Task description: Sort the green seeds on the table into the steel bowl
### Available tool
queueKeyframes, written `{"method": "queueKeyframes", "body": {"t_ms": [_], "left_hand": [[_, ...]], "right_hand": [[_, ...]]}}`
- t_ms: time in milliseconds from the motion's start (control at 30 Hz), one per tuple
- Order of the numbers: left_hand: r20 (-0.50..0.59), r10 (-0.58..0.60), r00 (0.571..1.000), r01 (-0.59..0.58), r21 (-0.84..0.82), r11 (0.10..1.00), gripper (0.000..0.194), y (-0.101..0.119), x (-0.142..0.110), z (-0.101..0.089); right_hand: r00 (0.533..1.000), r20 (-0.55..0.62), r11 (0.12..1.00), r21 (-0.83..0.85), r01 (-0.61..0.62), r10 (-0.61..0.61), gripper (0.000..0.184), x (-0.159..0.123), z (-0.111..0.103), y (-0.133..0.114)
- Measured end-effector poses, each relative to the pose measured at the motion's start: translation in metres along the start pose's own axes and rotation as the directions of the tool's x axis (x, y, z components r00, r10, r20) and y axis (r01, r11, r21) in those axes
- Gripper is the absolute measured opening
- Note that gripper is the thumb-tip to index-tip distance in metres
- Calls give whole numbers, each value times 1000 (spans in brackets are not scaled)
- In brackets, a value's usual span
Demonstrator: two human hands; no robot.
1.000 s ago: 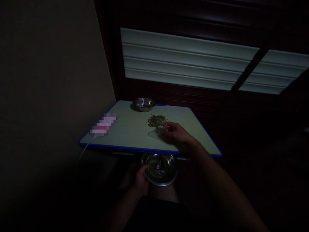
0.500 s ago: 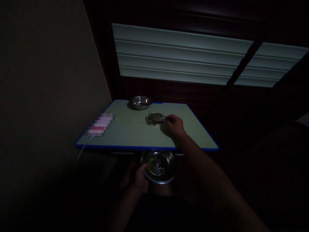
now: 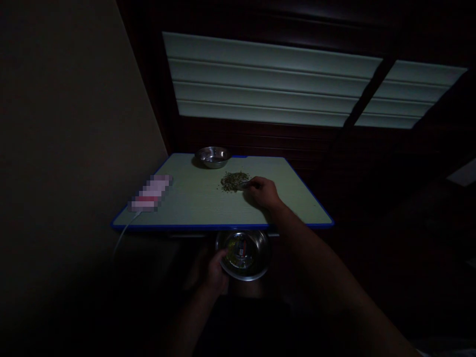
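Observation:
In the dim light, my left hand [image 3: 216, 270] grips the near left rim of a steel bowl [image 3: 263, 253], its thumb on the inside. The bowl is just below the table's front edge, with some yellow-green bits and a dark label visible at its bottom. My right hand [image 3: 265, 192] is closed on what looks like a small spoon [image 3: 244, 185], whose end touches the right side of a pile of small green-brown grains [image 3: 232, 181]. The pile lies loosely spread on the pale tabletop [image 3: 193, 203].
A second steel bowl [image 3: 213, 158] stands at the table's back edge. To the left lies a pink, blurred-out flat object [image 3: 151, 192] with a white cable [image 3: 124, 232] hanging over the front edge. A wall rises at left; a dark panelled frame stands behind.
My right hand has shifted slightly, and the end of the spoon is now lower at the pile's right edge. My left hand still holds the bowl. The whole view has moved slightly.

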State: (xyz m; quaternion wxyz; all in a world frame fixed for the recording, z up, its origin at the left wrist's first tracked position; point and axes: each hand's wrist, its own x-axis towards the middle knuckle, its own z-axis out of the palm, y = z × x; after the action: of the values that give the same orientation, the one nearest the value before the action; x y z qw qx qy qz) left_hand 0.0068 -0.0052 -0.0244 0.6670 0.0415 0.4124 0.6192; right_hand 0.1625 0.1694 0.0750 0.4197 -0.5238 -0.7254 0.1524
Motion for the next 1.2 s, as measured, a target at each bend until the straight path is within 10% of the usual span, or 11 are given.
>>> {"method": "queueKeyframes", "body": {"t_ms": [1200], "left_hand": [[-16,-6,1000,7,26,1000,24,5,-4,5]], "right_hand": [[998,51,1000,-15,24,-23,18,1,0,-4]]}}
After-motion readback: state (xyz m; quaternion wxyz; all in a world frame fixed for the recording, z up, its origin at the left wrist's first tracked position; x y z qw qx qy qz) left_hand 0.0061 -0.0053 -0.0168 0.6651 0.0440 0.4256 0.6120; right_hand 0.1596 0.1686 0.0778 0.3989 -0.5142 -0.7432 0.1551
